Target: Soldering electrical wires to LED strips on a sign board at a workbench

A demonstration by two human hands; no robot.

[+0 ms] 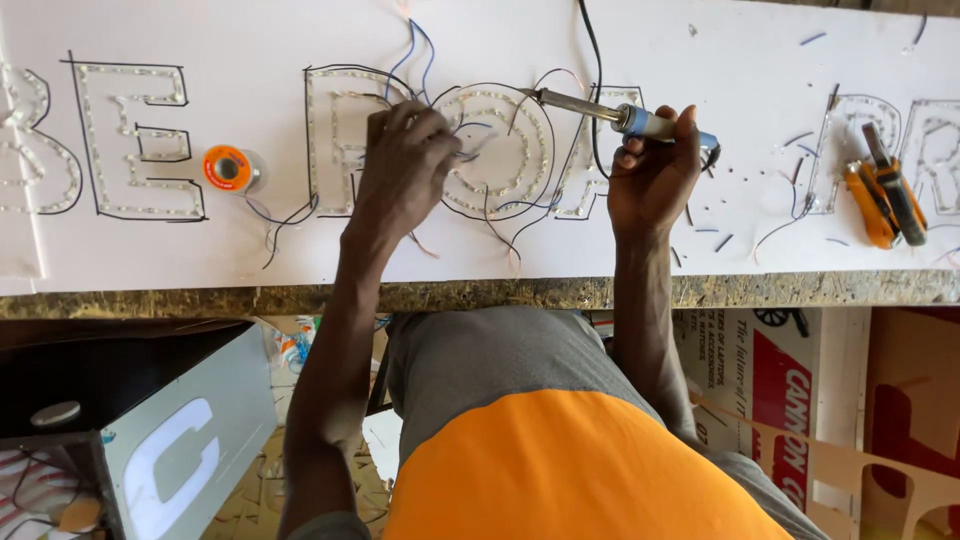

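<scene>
Head cam looking straight down at a long white sign board lying on a bench, with big letter outlines drawn on it and filled with rows of tiny LEDs. The right hand is wrapped tight around the blue grip of a soldering iron, metal tip pointing left toward the top of the round letter in the middle. The iron's black cord runs up and off the top edge of the board.

The left hand sits on the board between the round letter and the letter just left of it, fingers bunched together and pinching down among the thin wires. Looks like it's gripping one of those wires or a bit of solder, but honestly it's too small to tell which.

Loose dark and blue wires loop all around the round letter. A spool of solder with an orange face lies on the board well left of the left hand. Orange-handled cutters lie far right, well apart from the iron. Short snipped wire bits are scattered near the right hand.
</scene>
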